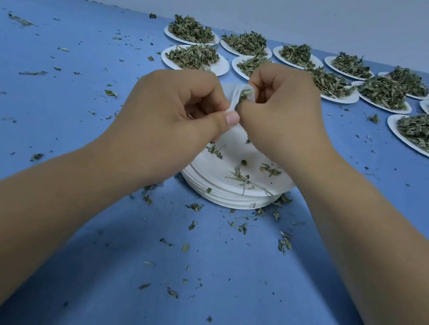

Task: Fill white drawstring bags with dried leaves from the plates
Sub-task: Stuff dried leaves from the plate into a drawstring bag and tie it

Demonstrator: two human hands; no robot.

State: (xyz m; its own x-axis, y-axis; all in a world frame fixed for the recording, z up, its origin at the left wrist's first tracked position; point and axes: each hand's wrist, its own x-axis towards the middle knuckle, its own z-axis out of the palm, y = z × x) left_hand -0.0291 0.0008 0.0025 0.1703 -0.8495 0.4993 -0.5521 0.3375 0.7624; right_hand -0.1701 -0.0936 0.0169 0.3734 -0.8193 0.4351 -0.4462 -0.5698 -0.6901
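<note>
white cloth of the bag (233,98) shows only as a narrow strip between our two hands, so the mouth looks small. that is the risk we see: leaves (245,95) pushed in at the opening may catch on the rim and spill, as the crumbs strewn over the blue worktop (81,85) suggest. if the pinch on the cloth slips, the mouth could fold shut, or the bag could drop onto the stack of empty plates (234,192) right below it. pressing too hard may also crush the brittle leaves to dust.

our left hand (172,105) is curled, its thumb pressing the edge of the bag against the fingers. our right hand (280,108) is curled too and pinches a tuft of leaves at the bag's mouth; whether it also grips the cloth we cannot tell. the hands are together, touching at the bag, above the stack. most of the bag is hidden behind them, so we cannot say how full it is. the heaped plates (221,69) lie beyond, at the back and right, apart from the hands.
</note>
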